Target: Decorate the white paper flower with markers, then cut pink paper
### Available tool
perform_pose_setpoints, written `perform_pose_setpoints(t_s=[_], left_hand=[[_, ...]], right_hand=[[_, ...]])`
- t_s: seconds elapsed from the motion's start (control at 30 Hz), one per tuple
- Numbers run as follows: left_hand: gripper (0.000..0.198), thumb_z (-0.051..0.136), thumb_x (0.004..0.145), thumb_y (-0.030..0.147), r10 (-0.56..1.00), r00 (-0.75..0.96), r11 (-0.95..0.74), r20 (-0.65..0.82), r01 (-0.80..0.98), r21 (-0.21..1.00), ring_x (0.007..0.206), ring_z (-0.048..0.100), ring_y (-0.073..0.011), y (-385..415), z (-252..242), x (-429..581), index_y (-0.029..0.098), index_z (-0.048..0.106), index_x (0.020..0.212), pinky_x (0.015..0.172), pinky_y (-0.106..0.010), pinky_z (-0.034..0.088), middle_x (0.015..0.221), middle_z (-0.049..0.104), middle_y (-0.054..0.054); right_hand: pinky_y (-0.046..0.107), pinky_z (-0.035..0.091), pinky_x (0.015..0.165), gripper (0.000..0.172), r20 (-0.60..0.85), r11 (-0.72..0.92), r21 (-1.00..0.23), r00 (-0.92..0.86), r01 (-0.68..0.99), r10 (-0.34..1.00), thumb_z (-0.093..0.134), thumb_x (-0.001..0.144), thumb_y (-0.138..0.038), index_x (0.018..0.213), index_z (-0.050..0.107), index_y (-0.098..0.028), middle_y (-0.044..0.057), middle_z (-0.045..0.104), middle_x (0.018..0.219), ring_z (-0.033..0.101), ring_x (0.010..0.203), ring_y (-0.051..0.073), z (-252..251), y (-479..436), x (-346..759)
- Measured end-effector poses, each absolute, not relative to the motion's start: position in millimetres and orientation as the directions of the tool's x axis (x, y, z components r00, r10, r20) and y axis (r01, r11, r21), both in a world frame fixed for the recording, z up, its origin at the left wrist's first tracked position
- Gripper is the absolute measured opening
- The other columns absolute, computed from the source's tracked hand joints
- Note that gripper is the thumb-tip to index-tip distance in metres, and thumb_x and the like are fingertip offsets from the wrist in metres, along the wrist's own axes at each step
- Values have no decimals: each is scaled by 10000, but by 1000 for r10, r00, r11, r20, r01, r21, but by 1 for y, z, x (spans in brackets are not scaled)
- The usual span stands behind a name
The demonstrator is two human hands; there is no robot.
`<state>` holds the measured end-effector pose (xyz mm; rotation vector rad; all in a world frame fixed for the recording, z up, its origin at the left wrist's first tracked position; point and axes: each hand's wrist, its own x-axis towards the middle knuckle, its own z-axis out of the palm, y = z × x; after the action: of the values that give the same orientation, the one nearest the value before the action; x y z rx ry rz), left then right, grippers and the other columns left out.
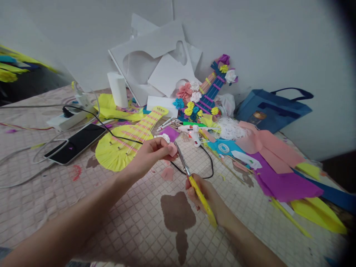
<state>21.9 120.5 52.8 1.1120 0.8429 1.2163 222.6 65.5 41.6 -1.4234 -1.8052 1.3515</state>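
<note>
Pinched between the fingers of my left hand [155, 151] is a small piece of pink crepe paper [172, 149]. My right hand [204, 196] grips scissors [202, 200] with yellow handles, their metal blades pointing up beside the paper's right edge. Whether the blades touch the paper I cannot tell. A loose pink scrap [167, 173] lies on the table just below my left hand. Behind the hands sit a white glue gun [193, 132] and a purple paper piece [170, 133]. To the left lies a yellow paper-covered guitar shape [114, 157] with strings.
A black phone [76, 142] and a power strip [66, 119] with cables lie at the left. Pink and purple paper [280, 178] spreads over the right side, near a blue bag [274, 109]. A flower-decorated blue guitar [213, 92] and white cut boards [158, 44] lean at the back.
</note>
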Motion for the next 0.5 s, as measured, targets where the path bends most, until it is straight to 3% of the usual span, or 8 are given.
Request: perform_pose_setpoints(t_s=[0.23, 0.5], left_hand=[[240, 710, 776, 302, 979, 190, -10, 66, -284, 959, 729, 684, -139, 121, 53, 21, 160, 531, 704, 708, -260, 544, 717, 666, 8], [238, 708, 777, 299, 979, 194, -7, 62, -274, 962, 713, 677, -131, 121, 53, 22, 163, 528, 703, 718, -268, 545, 723, 673, 5]], right_hand=[[193, 309, 407, 317, -228, -61, -909, -370, 413, 901, 514, 742, -502, 701, 358, -229, -63, 376, 570, 348, 482, 79, 44, 65, 224], [196, 310, 409, 261, -128, 61, -875, -353, 480, 927, 524, 771, -441, 725, 394, -219, -62, 392, 567, 354, 464, 78, 33, 67, 227]])
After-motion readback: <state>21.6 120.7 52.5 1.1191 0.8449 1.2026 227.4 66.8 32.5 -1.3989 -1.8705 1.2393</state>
